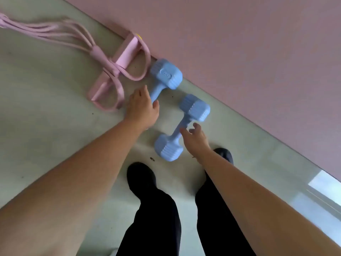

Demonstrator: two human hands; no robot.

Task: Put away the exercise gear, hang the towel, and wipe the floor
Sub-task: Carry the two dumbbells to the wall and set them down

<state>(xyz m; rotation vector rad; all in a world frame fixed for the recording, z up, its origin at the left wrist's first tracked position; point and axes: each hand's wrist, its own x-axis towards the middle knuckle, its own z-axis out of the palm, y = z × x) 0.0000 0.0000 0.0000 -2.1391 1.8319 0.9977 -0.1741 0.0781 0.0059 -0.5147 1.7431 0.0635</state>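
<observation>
Blue, the far dumbbell [166, 75] and the near dumbbell [175, 135] lie on the pale floor [46, 111] just beside the pink mat [239, 52]. The left hand [142, 108] curls round the far one's handle. The right hand [196, 140], fingers spread and loosely bent, hovers at the near one's handle. A pink resistance band [103, 60] lies to the left.

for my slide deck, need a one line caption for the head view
Left hand grips the far dumbbell, right hand open at the near dumbbell, pink resistance band alongside
</observation>
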